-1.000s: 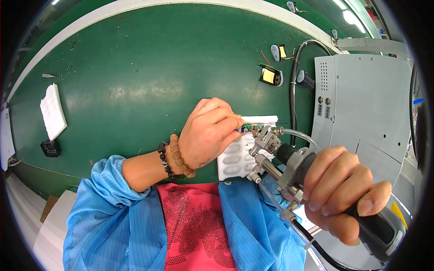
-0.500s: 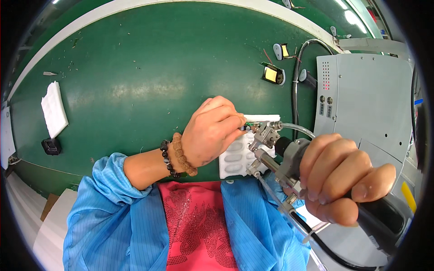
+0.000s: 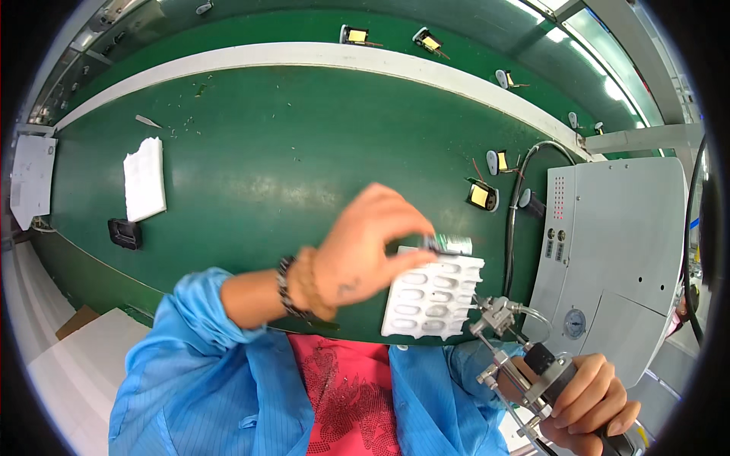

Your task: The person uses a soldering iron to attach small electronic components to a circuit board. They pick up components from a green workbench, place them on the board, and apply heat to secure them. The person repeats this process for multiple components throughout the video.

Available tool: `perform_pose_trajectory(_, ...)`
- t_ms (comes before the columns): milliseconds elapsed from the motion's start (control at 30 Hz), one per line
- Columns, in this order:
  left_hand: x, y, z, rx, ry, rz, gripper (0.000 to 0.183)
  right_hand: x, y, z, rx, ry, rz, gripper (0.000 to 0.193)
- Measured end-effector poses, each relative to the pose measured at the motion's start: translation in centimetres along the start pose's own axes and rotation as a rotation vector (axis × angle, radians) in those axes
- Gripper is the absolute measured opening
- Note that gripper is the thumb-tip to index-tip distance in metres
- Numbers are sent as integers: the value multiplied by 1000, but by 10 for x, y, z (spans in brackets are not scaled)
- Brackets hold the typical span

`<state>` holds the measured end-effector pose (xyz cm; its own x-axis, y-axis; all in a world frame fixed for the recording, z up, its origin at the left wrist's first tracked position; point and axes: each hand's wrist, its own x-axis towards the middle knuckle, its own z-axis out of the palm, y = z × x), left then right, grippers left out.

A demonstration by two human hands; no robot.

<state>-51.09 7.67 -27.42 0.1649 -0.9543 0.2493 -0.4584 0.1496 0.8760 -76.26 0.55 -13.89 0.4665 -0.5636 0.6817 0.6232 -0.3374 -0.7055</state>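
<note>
My left hand (image 3: pixel 372 247), blurred by motion, pinches a small part with a green circuit board (image 3: pixel 453 244) between thumb and fingers. The part hangs over the far edge of a white moulded tray (image 3: pixel 414 327) with rows of oval hollows. My right hand (image 3: pixel 597 403) is wrapped round the black handle of a pistol-grip tool. This tool has a metal head (image 3: pixel 499 315), metal rods and clear hoses. Its head sits beside the tray's right edge, apart from the circuit board part.
A grey machine box (image 3: pixel 616 243) with a gauge stands at the right, a black cable (image 3: pixel 508 251) beside it. Small black parts with yellow squares (image 3: pixel 480 196) lie near it. At the left are a white pad (image 3: pixel 145 182) and a black frame (image 3: pixel 125 234).
The tool's head has drawn back from the circuit board part toward the lower right. My left hand still grips the part, now with the tray in fuller sight. The view has shifted.
</note>
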Motion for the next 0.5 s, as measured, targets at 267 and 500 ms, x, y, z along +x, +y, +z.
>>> perform_pose_trajectory(267,165,-117,-123,520,393,19,37,4,11,4,-6,-49,29,31)
perform_pose_trajectory(500,163,-175,-161,746,-156,188,47,0,19,5,-46,38,14,30)
